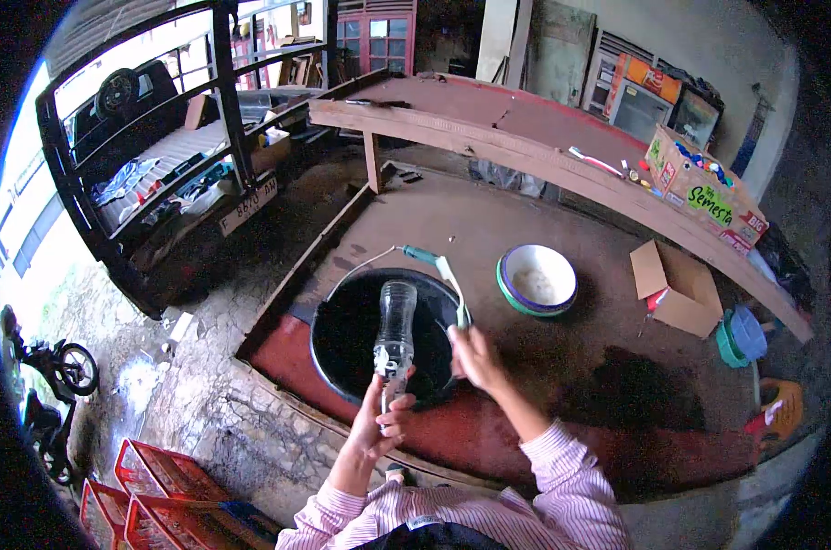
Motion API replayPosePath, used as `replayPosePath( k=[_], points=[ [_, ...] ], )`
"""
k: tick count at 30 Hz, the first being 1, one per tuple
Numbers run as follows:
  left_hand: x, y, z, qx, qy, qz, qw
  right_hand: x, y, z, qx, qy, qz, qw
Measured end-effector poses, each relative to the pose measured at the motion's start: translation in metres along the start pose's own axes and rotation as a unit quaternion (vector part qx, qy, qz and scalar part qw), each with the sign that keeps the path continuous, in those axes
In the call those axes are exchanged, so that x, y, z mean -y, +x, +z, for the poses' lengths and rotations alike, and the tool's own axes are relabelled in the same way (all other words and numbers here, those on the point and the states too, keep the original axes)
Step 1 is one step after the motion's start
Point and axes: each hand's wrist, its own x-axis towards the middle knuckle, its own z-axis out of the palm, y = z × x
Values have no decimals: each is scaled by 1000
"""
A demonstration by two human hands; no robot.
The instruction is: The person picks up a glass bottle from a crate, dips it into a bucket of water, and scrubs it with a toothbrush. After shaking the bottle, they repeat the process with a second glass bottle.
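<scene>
My left hand (383,422) is closed around the lower end of a clear plastic bottle (397,316), which tilts up over a black bucket (319,353). Scraps of a whitish label seem to cling near the bottle's lower part. In my right hand (477,359), at the bucket's right rim, the fingers are wrapped round a slim white-and-green brush (449,282); its exact shape is hard to make out. The bucket's wire handle carries a green grip (420,255) that lies close to the brush's tip. What is inside the dark bucket is hard to see.
Stacked bowls (553,270) sit right of the bucket on the brown table (434,206). Farther right are an open cardboard box (699,312) and small baskets (748,332). A raised beam (489,147) crosses behind. Red crates (168,472) stand at lower left, a truck (159,137) beyond.
</scene>
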Motion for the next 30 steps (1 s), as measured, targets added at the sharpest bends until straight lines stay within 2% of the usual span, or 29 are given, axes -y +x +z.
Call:
replayPosePath(
  k=[1, 2, 4, 5, 6, 7, 8, 10, 11, 12, 14, 16, 19, 20, 22, 24, 26, 27, 28, 30],
  points=[
    [2, 4, 2, -40, 50, 20, 998, 1, 1, 7, 76, -33, -14, 996],
    [7, 5, 11, -113, 184, 57, 975, 5, 1, 18, 79, -65, 10, 995],
    [18, 10, 14, -196, 233, 62, 950, 22, 1, 33, 125, 32, -42, 991],
    [14, 16, -17, -89, 229, 33, 969, 36, -3, 40, 135, 18, -44, 990],
    [23, 18, -5, -131, 332, 106, 928, 47, -6, 44, 144, 5, -46, 988],
    [26, 23, -7, -112, 350, 119, 923, 2, 20, 39, 74, -174, -83, 978],
    [26, 27, -11, -94, 366, 132, 916, -9, 33, 37, 98, -170, -39, 980],
    [20, 32, -26, -86, 439, 121, 886, 4, 41, 31, 170, -131, -19, 977],
    [15, 32, -28, -65, 570, 166, 802, -2, 49, 28, 175, -134, -51, 974],
    [6, 29, -24, -44, 685, 205, 698, 25, 41, 25, 154, -291, -198, 923],
    [-13, 12, -5, -148, 539, 241, 794, 60, 39, 25, 196, -389, -135, 890],
    [-34, -3, 18, -208, 460, 369, 780, 55, 51, 24, 226, -408, -253, 847],
    [-64, -24, 26, -181, 560, 326, 740, 81, 50, 34, 318, -447, -249, 798],
    [-66, -26, 27, -166, 634, 302, 692, 81, 51, 39, 332, -471, -263, 774],
    [-67, -26, 29, -154, 751, 253, 590, 74, 55, 49, 341, -467, -275, 768],
    [-72, -25, 24, -217, 768, 303, 520, 68, 58, 53, 351, -463, -284, 763],
    [-77, -20, 33, -232, 730, 345, 543, 66, 61, 53, 298, -433, -315, 791],
    [-78, -19, 49, -229, 796, 336, 448, 70, 59, 49, 264, -454, -328, 785],
    [-82, -14, 53, -232, 795, 334, 450, 70, 61, 43, 246, -429, -323, 807],
    [-92, -2, 53, -227, 892, 272, 280, 86, 56, 32, 233, -423, -269, 833]
  ],
)
